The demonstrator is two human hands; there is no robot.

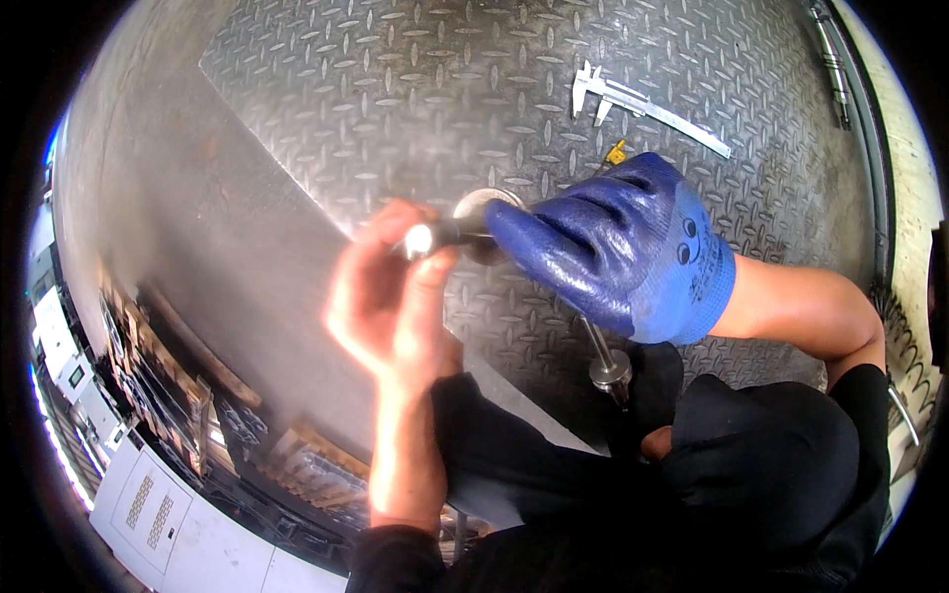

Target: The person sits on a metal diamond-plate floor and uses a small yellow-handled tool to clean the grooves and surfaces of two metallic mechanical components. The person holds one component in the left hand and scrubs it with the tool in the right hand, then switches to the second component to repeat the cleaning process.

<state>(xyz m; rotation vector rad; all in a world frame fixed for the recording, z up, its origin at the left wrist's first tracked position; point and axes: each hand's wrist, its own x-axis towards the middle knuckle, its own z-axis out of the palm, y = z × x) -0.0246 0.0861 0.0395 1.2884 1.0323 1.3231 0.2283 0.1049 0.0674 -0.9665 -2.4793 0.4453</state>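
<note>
My bare left hand pinches the bright-tipped end of a short dark cylindrical piece between thumb and fingers. Glare washes out that end, so I cannot make out its detail. Just behind it shows a round metal disc, partly covered by the fingers of my right hand. That hand wears a blue coated glove and is closed, its index finger against the disc and dark piece; whether these are one part I cannot tell. Below the glove a metal shaft with a round collar lies over the plate.
A vernier caliper and a small yellow piece lie on the diamond-patterned metal plate. At the far right is a slim metal rod. Wooden pallets and a white cabinet stand at lower left.
</note>
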